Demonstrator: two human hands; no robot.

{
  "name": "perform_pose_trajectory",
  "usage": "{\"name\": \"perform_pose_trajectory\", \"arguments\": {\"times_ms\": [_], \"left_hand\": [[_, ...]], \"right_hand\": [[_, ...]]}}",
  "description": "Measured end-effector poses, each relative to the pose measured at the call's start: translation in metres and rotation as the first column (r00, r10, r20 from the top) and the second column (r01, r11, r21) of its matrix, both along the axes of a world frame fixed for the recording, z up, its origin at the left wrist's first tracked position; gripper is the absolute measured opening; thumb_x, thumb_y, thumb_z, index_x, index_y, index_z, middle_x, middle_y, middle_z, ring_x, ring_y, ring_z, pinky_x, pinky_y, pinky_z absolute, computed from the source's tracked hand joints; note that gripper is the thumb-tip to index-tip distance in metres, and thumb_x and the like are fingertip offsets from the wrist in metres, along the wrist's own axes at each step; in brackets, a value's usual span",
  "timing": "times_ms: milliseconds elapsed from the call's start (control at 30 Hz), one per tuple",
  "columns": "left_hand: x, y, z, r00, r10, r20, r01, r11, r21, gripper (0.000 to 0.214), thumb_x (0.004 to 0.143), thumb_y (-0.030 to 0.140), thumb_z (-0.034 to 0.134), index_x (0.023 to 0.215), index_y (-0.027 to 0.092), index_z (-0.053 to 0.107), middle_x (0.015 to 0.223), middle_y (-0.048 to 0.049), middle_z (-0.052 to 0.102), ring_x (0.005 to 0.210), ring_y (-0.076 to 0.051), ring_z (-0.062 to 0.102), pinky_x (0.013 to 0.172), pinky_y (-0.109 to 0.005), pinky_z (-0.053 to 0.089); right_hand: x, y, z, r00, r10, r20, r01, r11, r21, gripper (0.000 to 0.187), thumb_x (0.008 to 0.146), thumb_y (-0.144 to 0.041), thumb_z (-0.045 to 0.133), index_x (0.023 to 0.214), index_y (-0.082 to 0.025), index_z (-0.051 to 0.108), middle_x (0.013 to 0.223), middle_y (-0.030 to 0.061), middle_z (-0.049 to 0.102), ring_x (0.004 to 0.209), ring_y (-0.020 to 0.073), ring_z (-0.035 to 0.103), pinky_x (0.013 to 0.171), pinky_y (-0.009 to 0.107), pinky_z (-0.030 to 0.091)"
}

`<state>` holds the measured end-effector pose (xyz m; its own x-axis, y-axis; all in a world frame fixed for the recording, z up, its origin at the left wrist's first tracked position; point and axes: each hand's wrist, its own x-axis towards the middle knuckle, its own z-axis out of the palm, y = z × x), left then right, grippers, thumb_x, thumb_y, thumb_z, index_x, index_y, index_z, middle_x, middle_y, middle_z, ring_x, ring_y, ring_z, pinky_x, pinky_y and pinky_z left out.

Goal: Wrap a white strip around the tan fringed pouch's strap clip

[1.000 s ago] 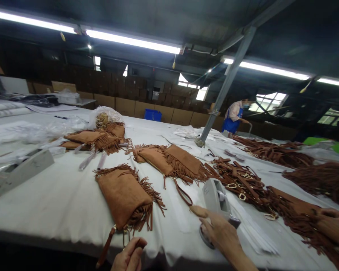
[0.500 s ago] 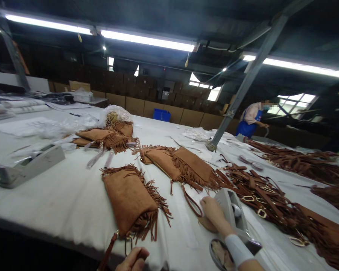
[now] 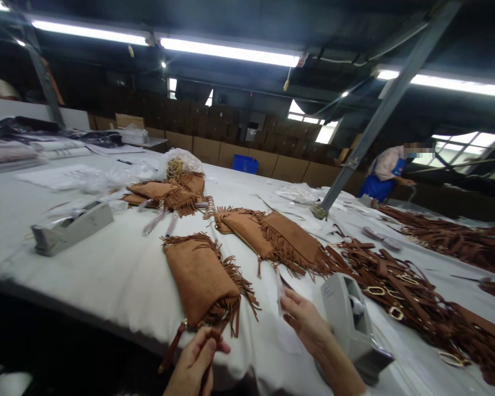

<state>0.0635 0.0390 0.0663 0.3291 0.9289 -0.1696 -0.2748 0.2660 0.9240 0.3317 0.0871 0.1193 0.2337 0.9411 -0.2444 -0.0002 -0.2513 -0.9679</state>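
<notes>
A tan fringed pouch (image 3: 202, 280) lies on the white-covered table in front of me, its zip pull hanging over the near edge. At its lower corner my left hand (image 3: 198, 357) is closed, fingertips pinching a brown strap (image 3: 213, 334) that is mostly hidden by the fingers. My right hand (image 3: 305, 319) is raised above the table to the right, closed on a thin whitish strip (image 3: 279, 291) held upright; its material is unclear. Close beside that hand stands a grey tape dispenser (image 3: 342, 313). More fringed pouches (image 3: 292, 239) lie just beyond.
Brown straps with gold buckles (image 3: 396, 286) are heaped on the right. A second tape dispenser (image 3: 74, 228) stands at left, near plastic bags (image 3: 115, 179) and more pouches (image 3: 165, 192). A slanted metal post (image 3: 355, 159) rises from the table. A person in a blue apron (image 3: 379, 187) stands far right.
My left hand has moved up to the pouch's corner and pinches the strap. The right hand has come off the table beside the dispenser and moved left, with the whitish strip now showing.
</notes>
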Motion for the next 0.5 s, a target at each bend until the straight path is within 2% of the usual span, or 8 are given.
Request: {"name": "perform_pose_trajectory", "arguments": {"times_ms": [67, 200, 267, 433, 500], "left_hand": [[-0.002, 0.002, 0.011, 0.999, -0.04, 0.01, 0.04, 0.999, 0.003, 0.053, 0.078, 0.066, 0.054, 0.096, 0.017, 0.054, 0.045, 0.0087, 0.046, 0.028, -0.006, 0.034, 0.033, -0.017, 0.015], [-0.002, 0.003, 0.024, 0.996, -0.067, 0.052, 0.067, 0.998, 0.016, 0.052, 0.077, 0.064, 0.058, 0.094, 0.015, 0.056, 0.069, 0.0012, 0.061, 0.032, -0.004, 0.044, 0.033, -0.017, 0.023], [-0.003, 0.002, 0.024, 0.995, -0.074, 0.063, 0.072, 0.997, 0.026, 0.052, 0.077, 0.063, 0.06, 0.096, 0.015, 0.056, 0.07, 0.0015, 0.061, 0.034, -0.005, 0.046, 0.034, -0.017, 0.025], [-0.006, 0.0, 0.022, 0.994, -0.105, 0.024, 0.104, 0.993, 0.048, 0.052, 0.077, 0.06, 0.062, 0.099, 0.012, 0.058, 0.045, 0.0068, 0.05, 0.034, -0.008, 0.046, 0.036, -0.017, 0.025], [-0.006, -0.002, 0.023, 0.993, -0.117, 0.001, 0.117, 0.991, 0.06, 0.051, 0.077, 0.058, 0.063, 0.097, 0.011, 0.06, 0.044, 0.0058, 0.05, 0.034, -0.008, 0.045, 0.036, -0.017, 0.025]], "right_hand": [[-0.036, -0.017, -0.003, 0.984, 0.056, -0.166, -0.061, 0.998, -0.028, 0.042, 0.06, -0.041, 0.08, 0.091, -0.016, 0.068, 0.079, 0.0035, 0.067, 0.066, 0.0122, 0.057, 0.059, 0.022, 0.04], [-0.088, -0.045, -0.015, 0.96, 0.09, -0.265, -0.101, 0.994, -0.027, 0.035, 0.057, -0.039, 0.083, 0.074, -0.015, 0.065, 0.065, 0.0002, 0.062, 0.058, 0.0095, 0.05, 0.055, 0.02, 0.036], [-0.102, -0.054, -0.02, 0.96, 0.107, -0.259, -0.115, 0.993, -0.015, 0.034, 0.058, -0.039, 0.083, 0.071, -0.014, 0.063, 0.063, 0.0004, 0.062, 0.056, 0.0093, 0.049, 0.052, 0.02, 0.034], [-0.117, -0.067, -0.027, 0.975, 0.133, -0.178, -0.133, 0.991, 0.011, 0.036, 0.058, -0.041, 0.082, 0.068, -0.014, 0.061, 0.06, 0.0018, 0.064, 0.054, 0.0107, 0.051, 0.052, 0.021, 0.034], [-0.119, -0.072, -0.03, 0.973, 0.142, -0.18, -0.144, 0.99, 0.002, 0.037, 0.057, -0.042, 0.082, 0.069, -0.014, 0.061, 0.059, 0.0018, 0.065, 0.055, 0.0117, 0.053, 0.054, 0.022, 0.036]]}}
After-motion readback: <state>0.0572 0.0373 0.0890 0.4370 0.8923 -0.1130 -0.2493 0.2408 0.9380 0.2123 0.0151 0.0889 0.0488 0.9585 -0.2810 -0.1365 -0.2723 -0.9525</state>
